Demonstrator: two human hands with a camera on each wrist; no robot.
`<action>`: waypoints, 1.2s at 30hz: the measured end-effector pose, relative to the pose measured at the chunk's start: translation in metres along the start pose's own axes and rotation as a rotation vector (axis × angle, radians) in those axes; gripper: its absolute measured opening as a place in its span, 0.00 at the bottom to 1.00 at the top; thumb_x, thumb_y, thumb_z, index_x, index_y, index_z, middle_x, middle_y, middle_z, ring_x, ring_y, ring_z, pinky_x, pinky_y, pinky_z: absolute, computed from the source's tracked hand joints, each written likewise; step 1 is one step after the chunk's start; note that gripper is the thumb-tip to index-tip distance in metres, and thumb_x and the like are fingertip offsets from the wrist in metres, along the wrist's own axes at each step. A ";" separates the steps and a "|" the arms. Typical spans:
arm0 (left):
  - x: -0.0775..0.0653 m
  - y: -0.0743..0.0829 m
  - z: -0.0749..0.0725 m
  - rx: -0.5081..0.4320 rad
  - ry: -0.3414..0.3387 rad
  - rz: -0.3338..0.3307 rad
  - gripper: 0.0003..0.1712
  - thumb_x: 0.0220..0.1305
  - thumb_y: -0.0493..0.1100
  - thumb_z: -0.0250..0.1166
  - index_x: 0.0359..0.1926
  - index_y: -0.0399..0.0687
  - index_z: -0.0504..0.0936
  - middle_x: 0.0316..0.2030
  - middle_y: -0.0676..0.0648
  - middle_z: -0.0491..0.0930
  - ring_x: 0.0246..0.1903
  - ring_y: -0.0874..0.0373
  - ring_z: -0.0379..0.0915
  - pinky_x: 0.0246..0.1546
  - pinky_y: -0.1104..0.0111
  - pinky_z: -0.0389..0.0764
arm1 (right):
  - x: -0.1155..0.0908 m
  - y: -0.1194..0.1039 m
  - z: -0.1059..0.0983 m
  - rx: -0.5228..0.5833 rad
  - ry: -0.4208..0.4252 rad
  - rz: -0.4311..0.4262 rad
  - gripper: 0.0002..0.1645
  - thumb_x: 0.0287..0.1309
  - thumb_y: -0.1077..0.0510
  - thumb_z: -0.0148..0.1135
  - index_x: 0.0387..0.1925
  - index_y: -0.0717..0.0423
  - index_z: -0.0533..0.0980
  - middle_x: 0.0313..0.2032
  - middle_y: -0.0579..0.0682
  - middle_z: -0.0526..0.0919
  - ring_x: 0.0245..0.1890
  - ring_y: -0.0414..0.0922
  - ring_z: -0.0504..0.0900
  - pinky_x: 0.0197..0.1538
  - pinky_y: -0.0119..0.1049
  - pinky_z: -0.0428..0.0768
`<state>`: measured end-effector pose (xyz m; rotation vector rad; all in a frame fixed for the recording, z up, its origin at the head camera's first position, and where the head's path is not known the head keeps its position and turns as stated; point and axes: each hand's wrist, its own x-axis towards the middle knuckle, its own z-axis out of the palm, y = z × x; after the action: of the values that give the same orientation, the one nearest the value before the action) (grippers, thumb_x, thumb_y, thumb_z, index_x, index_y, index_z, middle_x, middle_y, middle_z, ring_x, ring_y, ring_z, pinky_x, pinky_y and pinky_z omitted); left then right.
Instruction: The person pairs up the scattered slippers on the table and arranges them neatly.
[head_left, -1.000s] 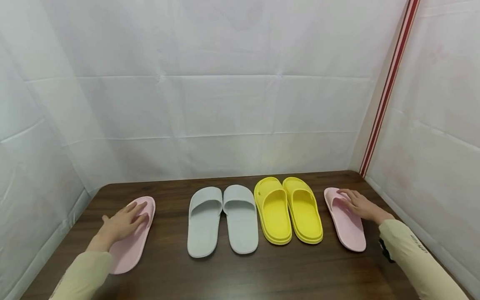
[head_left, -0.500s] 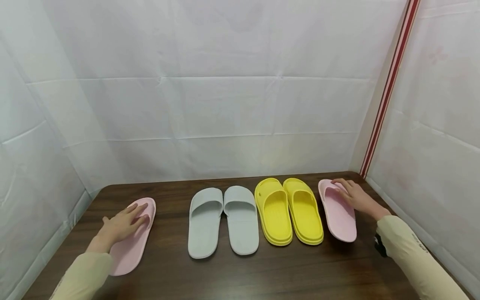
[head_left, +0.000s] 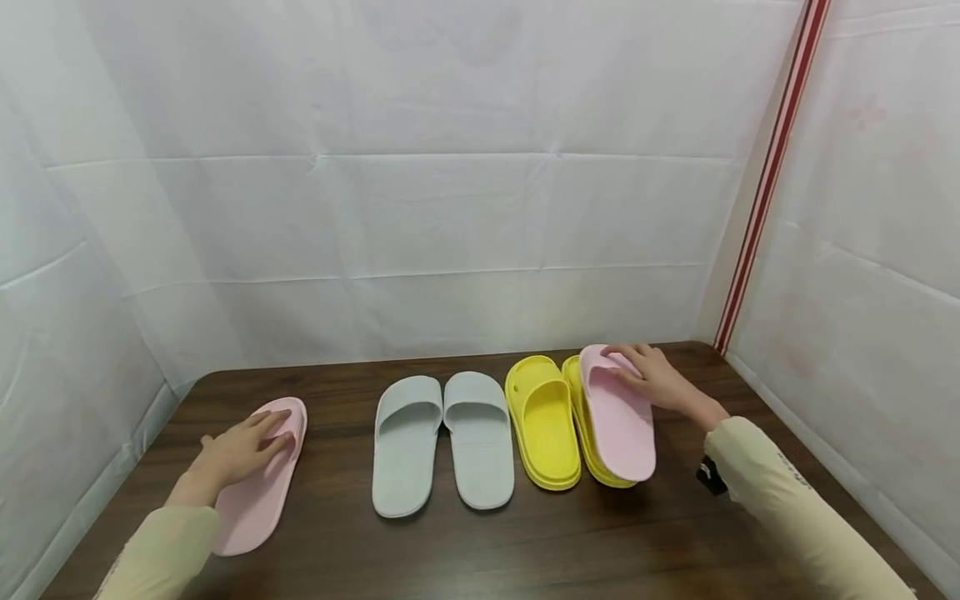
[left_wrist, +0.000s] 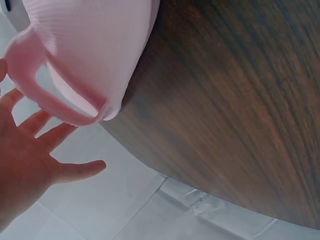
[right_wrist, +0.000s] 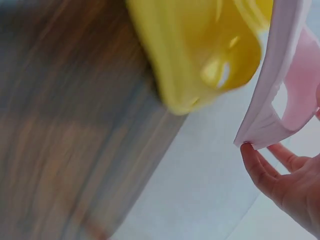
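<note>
My right hand [head_left: 660, 382] holds a pink slipper [head_left: 618, 421] by its strap end, up off the table. From the head view it overlaps the right one of two yellow slippers [head_left: 551, 429]. The right wrist view shows a fingertip [right_wrist: 249, 155] at the edge of the raised pink slipper [right_wrist: 272, 75], with yellow footwear [right_wrist: 170, 65] beyond. On the left, my left hand [head_left: 234, 454] rests over the strap of another pink slipper [head_left: 255, 512] lying on the table. In the left wrist view its fingers are spread and fairly straight against the strap [left_wrist: 55, 107].
Two light grey slippers [head_left: 405, 471] stand side by side at the middle of the dark wooden table [head_left: 442, 558], left of the yellow pair. White cloth [head_left: 450, 208] hangs behind and on both sides. A red-and-white strip [head_left: 765, 192] runs up the right corner.
My right hand has lifted the right pink slipper and carried it left, from the right side of the table to over the right yellow slipper. The left hand has stayed in place.
</note>
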<state>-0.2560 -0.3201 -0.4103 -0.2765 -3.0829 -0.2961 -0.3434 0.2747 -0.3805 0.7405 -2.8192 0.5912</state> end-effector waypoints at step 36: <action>-0.011 0.001 -0.009 -0.007 -0.089 -0.030 0.35 0.62 0.61 0.47 0.59 0.39 0.63 0.57 0.27 0.62 0.43 0.19 0.62 0.34 0.29 0.60 | 0.084 -0.280 0.103 -0.010 -0.146 -0.241 0.28 0.60 0.50 0.51 0.62 0.38 0.61 0.55 0.61 0.64 0.55 0.51 0.61 0.52 0.41 0.70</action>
<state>-0.2445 -0.3230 -0.4019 -0.2511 -3.1765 -0.3045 -0.2819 -0.0285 -0.3593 1.1435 -2.7972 0.5015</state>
